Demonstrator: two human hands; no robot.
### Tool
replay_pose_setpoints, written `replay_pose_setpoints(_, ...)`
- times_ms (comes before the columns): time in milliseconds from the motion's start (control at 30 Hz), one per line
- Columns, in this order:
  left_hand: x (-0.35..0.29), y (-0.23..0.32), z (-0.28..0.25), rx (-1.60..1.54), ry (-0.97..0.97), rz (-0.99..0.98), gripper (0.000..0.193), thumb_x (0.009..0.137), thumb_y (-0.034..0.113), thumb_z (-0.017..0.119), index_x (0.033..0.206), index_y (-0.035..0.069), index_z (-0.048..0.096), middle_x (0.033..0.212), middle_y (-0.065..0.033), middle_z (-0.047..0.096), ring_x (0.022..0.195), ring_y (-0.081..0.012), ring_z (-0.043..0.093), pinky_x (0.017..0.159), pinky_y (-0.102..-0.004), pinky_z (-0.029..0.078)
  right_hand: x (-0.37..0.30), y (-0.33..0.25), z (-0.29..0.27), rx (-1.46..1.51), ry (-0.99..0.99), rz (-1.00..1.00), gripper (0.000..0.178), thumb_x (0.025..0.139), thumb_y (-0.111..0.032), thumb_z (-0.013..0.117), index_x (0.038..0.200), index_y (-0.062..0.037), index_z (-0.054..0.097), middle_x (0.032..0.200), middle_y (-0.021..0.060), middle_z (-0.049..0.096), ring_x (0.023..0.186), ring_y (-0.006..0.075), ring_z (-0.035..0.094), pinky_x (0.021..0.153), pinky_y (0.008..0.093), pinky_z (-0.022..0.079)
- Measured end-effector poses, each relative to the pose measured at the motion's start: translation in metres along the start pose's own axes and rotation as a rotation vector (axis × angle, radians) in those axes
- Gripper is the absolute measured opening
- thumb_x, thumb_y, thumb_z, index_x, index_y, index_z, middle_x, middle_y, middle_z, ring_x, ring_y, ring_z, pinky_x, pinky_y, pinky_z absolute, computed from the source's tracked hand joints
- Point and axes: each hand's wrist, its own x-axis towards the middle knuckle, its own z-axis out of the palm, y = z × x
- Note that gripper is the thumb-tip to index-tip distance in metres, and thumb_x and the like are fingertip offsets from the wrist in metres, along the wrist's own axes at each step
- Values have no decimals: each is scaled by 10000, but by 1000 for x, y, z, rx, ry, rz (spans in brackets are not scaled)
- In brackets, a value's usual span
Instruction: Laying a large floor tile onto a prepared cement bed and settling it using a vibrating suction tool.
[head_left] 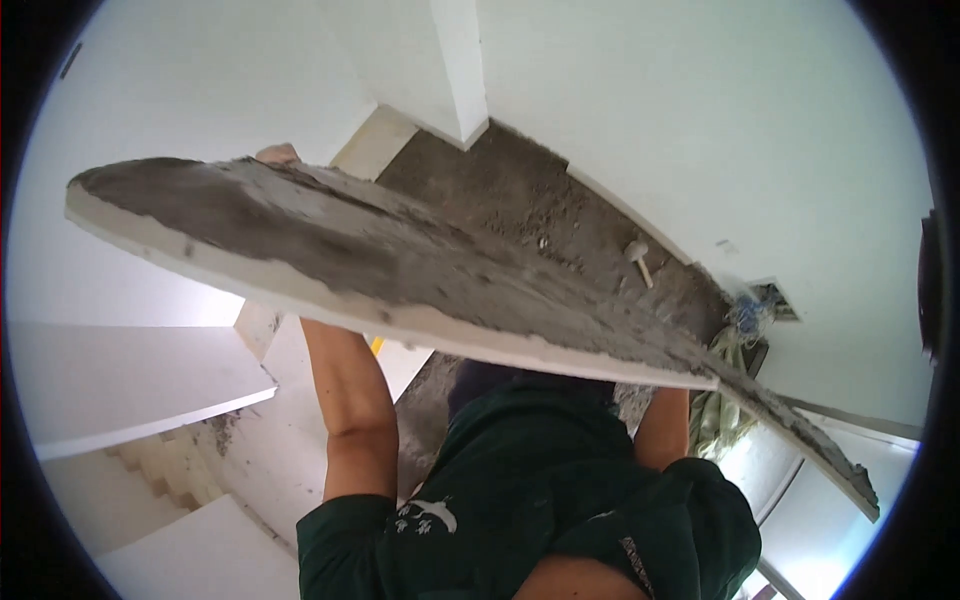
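Observation:
A large pale tile (470, 345) is held up in front of me, tilted, its upper face spread with grey wet mortar (400, 260). My left arm reaches up behind it, and the fingers of my left hand (278, 153) curl over its far edge at the upper left. My right forearm (662, 425) runs up to the near edge of the tile. The tile hides my right hand, so its fingers do not show. Mortar lies unevenly over the slab and stops short of the pale near edge.
Beyond the tile, the floor has a bed of rough grey mortar (480, 180). A mallet (639, 262) with a pale handle lies on it by the right wall (720, 120). Blue tangled material (750, 318) and a greenish sack (728, 410) sit at the right. White panels (140, 385) stand left.

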Motion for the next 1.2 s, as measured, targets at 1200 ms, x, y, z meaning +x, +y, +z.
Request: replay_pose_setpoints(1200,10,-461,-376,307,494,-896,301,1023,273,568,1168,10,578,1082,-81,667,1012,-166,609,956,-350,464,270,405,287,107,493,-45,462,993,-474,453,1270,-117,546,1238,109,596,1111,327,555,953,522,494)
